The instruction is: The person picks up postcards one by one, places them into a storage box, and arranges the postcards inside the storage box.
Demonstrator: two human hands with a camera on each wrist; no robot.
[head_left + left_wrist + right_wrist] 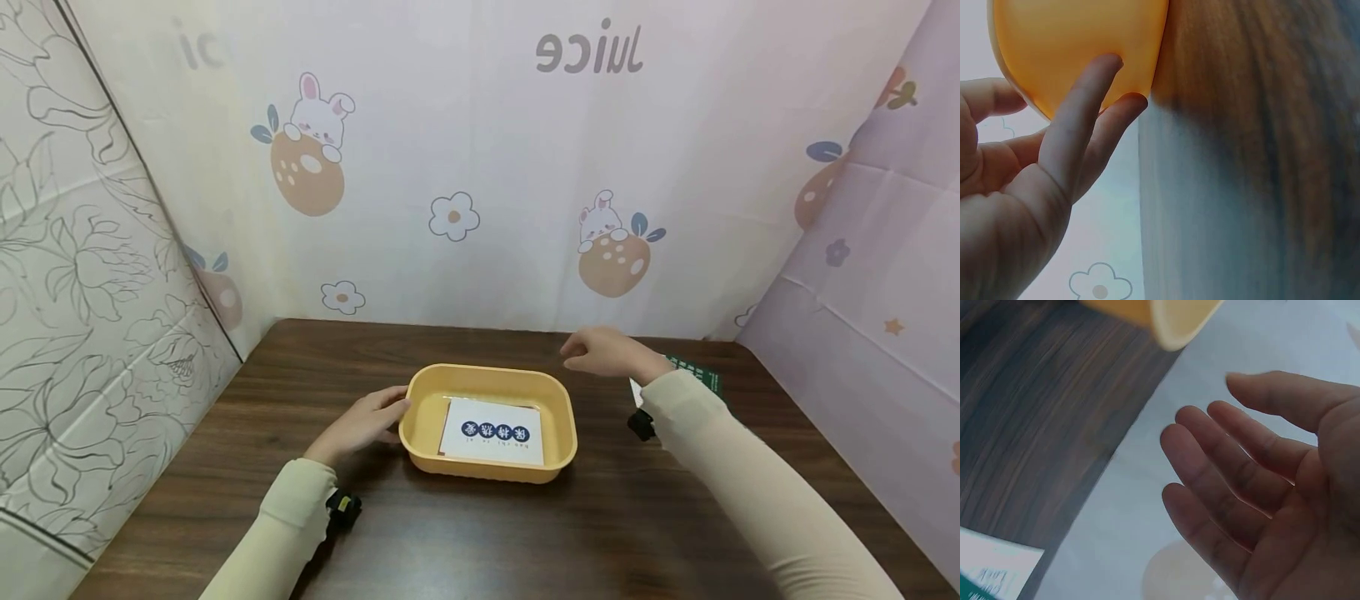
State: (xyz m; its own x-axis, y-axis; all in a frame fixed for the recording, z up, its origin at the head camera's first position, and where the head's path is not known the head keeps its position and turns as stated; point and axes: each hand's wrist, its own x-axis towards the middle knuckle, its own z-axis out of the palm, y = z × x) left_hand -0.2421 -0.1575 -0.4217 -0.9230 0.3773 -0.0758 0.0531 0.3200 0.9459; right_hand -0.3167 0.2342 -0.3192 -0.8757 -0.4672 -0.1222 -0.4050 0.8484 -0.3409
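Note:
A yellow plastic basin (pixel 491 472) sits on the wooden table. Inside it lies a white card (pixel 491 450) printed with a row of dark blue circles with characters. At the basin's left end is my left hand (pixel 367 421), its fingertips touching the rim and outer wall. Up close in the left wrist view, extended fingers (pixel 1079 119) lie against the yellow wall. My right hand (pixel 603 350) hovers beyond the basin's right end, apart from it. Its fingers (pixel 1235 475) are loosely bent in the right wrist view, with nothing in them.
A green and white printed card (pixel 697 375) lies on the table, partly hidden under the right forearm. A dark brown wooden table (pixel 480 542) carries everything. Behind it hangs a pale curtain (pixel 480 167) with rabbits and fruit; patterned sheets close off both sides.

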